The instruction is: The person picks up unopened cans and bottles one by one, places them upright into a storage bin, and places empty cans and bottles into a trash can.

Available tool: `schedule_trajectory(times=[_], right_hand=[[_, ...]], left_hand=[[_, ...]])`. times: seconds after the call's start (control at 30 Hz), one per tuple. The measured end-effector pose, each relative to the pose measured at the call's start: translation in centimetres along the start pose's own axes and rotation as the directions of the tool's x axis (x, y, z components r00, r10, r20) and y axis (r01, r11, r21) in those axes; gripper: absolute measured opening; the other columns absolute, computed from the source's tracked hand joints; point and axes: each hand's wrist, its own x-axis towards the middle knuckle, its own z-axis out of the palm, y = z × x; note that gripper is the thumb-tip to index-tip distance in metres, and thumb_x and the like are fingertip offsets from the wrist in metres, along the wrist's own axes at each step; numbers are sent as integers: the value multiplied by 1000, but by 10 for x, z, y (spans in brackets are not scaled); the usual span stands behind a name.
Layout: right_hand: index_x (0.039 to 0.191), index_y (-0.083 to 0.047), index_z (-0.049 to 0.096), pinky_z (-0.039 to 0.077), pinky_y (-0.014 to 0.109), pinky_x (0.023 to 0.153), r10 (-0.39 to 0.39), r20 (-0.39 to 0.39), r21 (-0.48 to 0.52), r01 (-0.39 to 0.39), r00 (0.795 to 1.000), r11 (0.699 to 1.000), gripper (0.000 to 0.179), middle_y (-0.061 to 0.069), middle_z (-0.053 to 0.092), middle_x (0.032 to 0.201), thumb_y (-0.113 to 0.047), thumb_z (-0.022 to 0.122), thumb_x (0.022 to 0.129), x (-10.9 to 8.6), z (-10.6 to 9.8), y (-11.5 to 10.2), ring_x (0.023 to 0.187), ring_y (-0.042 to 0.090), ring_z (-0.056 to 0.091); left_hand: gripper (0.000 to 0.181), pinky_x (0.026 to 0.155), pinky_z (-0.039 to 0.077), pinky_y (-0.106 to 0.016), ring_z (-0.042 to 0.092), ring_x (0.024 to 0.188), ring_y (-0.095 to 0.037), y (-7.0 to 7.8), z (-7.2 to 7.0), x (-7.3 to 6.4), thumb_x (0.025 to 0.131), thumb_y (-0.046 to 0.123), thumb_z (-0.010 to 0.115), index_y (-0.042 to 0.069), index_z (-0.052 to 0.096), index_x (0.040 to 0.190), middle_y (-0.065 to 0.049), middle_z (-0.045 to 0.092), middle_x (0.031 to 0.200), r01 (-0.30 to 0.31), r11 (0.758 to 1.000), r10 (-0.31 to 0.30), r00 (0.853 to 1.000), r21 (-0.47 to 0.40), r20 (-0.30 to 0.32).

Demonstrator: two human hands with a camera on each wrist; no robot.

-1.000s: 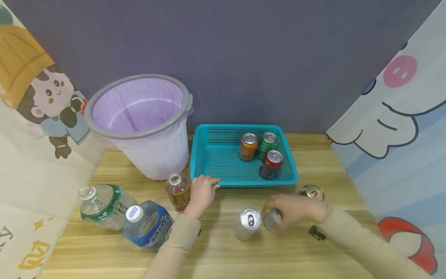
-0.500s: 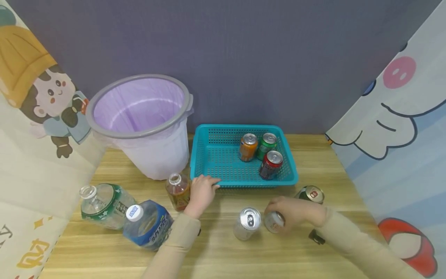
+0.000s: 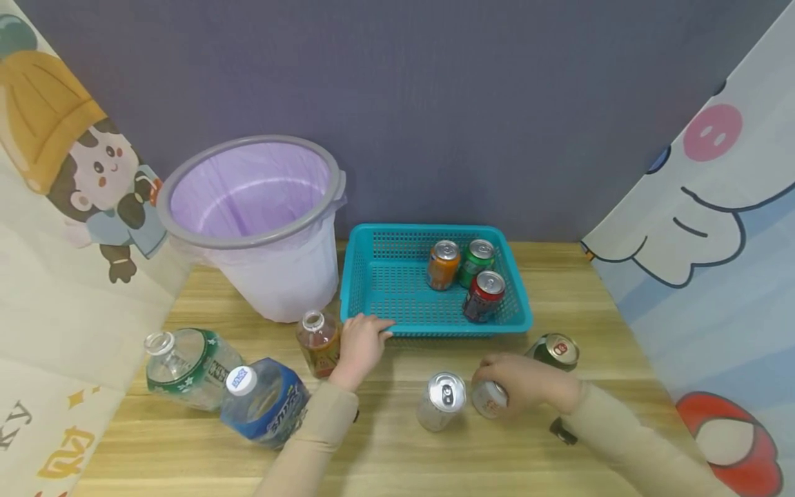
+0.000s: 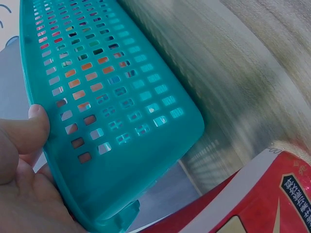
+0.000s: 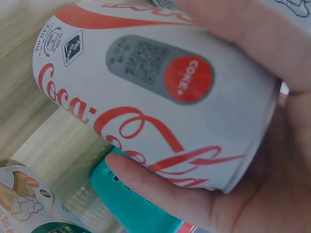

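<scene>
My left hand (image 3: 363,345) grips the front left rim of the teal plastic basket (image 3: 388,293); in the left wrist view the thumb lies on the rim of the basket (image 4: 126,165). With my right hand (image 3: 531,381) I hold a white Coca-Cola can (image 3: 487,402) low at the table. Red lettering shows on this can (image 5: 146,97) in the right wrist view, with thumb and fingers around it. Left of it stands a pale can (image 3: 439,404). A dark green can (image 3: 555,351) is partly hidden behind my right hand.
Orange (image 3: 443,266), green (image 3: 477,264) and red (image 3: 483,297) cans stand in the basket's right half. A lined bin (image 3: 288,276) is at the back left. An amber-tinted bottle (image 3: 319,348), a green-labelled bottle (image 3: 192,366) and a blue-labelled bottle (image 3: 267,404) stand at left.
My right hand has shifted slightly around the white can, which stays in about the same place. The left hand keeps its hold on the basket. The head view has tilted a little.
</scene>
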Motion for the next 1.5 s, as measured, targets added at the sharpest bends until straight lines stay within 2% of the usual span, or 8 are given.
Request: schedule_trajectory(times=[0.23, 0.5, 0.93, 1.33, 1.5], right_hand=[[100, -12, 65, 51, 31, 73, 0, -42, -27, -1, 999, 1000, 51, -2, 58, 92, -11, 85, 54, 0, 2, -2, 83, 14, 57], [101, -16, 63, 49, 31, 72, 63, -29, -37, -64, 998, 997, 52, -4, 51, 92, -13, 85, 54, -1, 6, -2, 86, 14, 50], [96, -17, 63, 50, 31, 73, 41, -30, -46, -43, 999, 998, 48, -6, 52, 90, -15, 87, 54, -1, 4, 2, 84, 13, 53], [93, -17, 63, 50, 28, 65, 22, -86, -52, -26, 996, 998, 48, -7, 54, 86, -15, 86, 52, -4, 1, 0, 76, 9, 55], [93, -18, 64, 50, 27, 66, 36, -90, -13, -38, 995, 999, 47, -9, 56, 88, -18, 87, 52, -5, 1, 1, 77, 7, 56]], left_hand=[[21, 75, 42, -35, 59, 79, -20, 1, -1, -1, 79, 18, 73, 15, 75, 100, -4, 73, 92, 0, 1000, 0, 1000, -4, 1], [21, 75, 41, -35, 59, 79, -21, 1, -1, -1, 79, 18, 73, 15, 75, 101, -4, 73, 91, 6, 1000, -6, 1000, -9, 8], [22, 76, 42, -35, 60, 81, -21, 1, -1, -1, 79, 17, 73, 16, 75, 101, -3, 73, 92, 8, 1000, -8, 1000, -4, 6], [21, 75, 41, -35, 59, 79, -20, -1, 1, 0, 80, 17, 73, 15, 75, 101, -3, 73, 92, 7, 1000, -7, 1000, -5, 5], [21, 74, 41, -35, 59, 78, -20, -1, 1, 0, 79, 17, 73, 15, 75, 100, -3, 73, 90, 2, 1000, -2, 1000, -3, 2]])
